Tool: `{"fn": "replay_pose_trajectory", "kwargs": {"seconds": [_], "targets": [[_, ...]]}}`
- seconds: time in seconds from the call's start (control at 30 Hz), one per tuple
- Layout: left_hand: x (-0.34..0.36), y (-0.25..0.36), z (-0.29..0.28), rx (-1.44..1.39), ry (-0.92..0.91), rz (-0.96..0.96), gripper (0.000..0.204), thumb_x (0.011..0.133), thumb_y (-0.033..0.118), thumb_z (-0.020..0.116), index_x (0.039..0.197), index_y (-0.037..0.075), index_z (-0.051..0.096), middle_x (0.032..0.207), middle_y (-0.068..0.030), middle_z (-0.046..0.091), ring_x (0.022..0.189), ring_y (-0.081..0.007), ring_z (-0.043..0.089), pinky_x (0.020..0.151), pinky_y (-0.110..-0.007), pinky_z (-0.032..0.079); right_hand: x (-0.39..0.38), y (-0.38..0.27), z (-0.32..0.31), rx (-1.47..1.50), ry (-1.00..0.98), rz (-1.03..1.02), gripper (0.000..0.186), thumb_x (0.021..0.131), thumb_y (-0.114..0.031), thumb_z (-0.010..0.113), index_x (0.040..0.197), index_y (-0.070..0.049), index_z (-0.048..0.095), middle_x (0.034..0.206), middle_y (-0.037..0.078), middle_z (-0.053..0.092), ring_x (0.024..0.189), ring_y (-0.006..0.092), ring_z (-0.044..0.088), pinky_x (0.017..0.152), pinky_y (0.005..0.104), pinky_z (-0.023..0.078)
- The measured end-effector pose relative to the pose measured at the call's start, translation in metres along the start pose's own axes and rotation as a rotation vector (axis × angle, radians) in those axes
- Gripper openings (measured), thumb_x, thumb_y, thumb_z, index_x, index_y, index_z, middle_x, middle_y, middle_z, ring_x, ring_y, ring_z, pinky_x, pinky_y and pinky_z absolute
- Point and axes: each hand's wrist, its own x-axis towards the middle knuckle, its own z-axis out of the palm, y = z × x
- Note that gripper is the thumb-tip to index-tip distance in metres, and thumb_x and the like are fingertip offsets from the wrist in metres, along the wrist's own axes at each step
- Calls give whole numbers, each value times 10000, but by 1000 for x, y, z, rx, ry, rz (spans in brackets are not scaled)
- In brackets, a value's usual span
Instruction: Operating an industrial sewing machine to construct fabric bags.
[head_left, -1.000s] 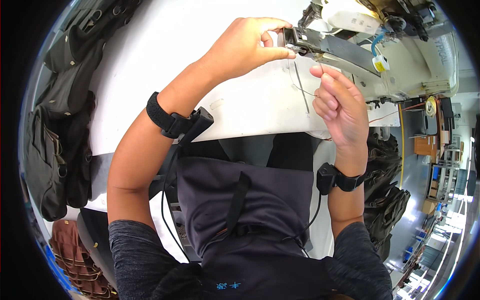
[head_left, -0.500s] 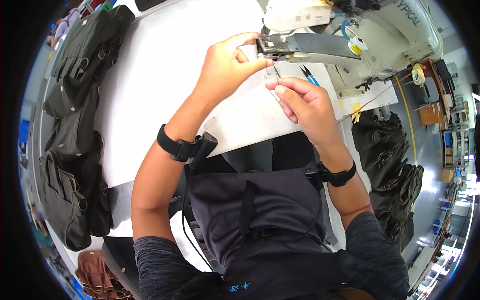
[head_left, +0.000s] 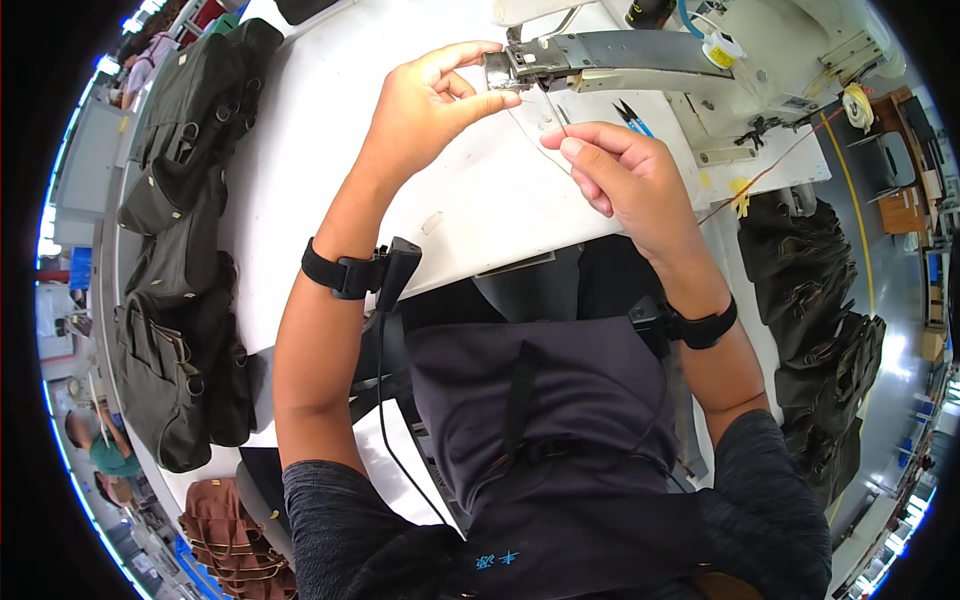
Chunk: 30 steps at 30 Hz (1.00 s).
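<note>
My left hand pinches the metal end piece of a sewing machine's narrow bed arm, thumb below and fingers above. Just below the arm, my right hand is closed, thumb against forefinger, on a thin dark strand or rod that reaches up to the arm's underside. Whether this is thread or a slim tool, I cannot tell. A fine loose thread curves between the two hands. Blue-handled thread snips lie on the white table, right of the strand.
The white table spreads out to my left. Dark green bags line its left side, with a brown bag at lower left. More dark bags are piled at right. The machine body stands at upper right.
The view has shifted slightly. The metal end piece now stands out further left from the arm, with my left hand still on it. My right hand keeps its pinch below the arm.
</note>
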Motion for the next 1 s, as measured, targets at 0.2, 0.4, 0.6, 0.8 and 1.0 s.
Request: {"fn": "replay_pose_trajectory", "kwargs": {"seconds": [0.2, 0.4, 0.6, 0.8, 1.0], "targets": [[3, 6, -7, 6, -81, 1, 509, 826, 108, 848, 1290, 4, 668, 636, 67, 558, 605, 6, 423, 582, -178, 333, 0, 2, -8, 8, 3, 5, 241, 1013, -149, 599, 1129, 23, 720, 690, -63, 518, 593, 6, 417, 524, 177, 328], [-2, 5, -2, -20, -33, -3, 523, 822, 104, 850, 1301, 2, 666, 620, 76, 533, 586, 14, 402, 548, -174, 305, 0, 1, -5, -18, 0, 1, 260, 1017, -182, 607, 1155, 8, 717, 671, -70, 494, 556, 12, 402, 520, 179, 316], [-3, 10, 0, 133, 18, 50, 510, 815, 102, 854, 1282, -3, 677, 606, 85, 484, 566, 16, 377, 520, -173, 278, 1, 2, -3, -7, -24, -10, 258, 1018, -192, 608, 1150, -2, 722, 680, -71, 495, 568, 10, 408, 523, 178, 319], [5, 19, 3, 154, -1, 0, 534, 785, 111, 879, 1258, -34, 678, 595, 91, 465, 557, 12, 372, 521, -172, 286, 2, 7, -2, 24, -15, -1, 253, 1021, -185, 601, 1153, -6, 722, 690, -70, 505, 576, 8, 414, 530, 173, 326], [4, 18, 8, 201, 78, -13, 551, 745, 191, 916, 1181, -64, 696, 549, 47, 494, 552, -24, 418, 551, -195, 389, 5, 12, -4, 52, -5, 3, 253, 1020, -174, 595, 1150, 6, 717, 693, -73, 511, 577, 6, 419, 523, 173, 329]]}}
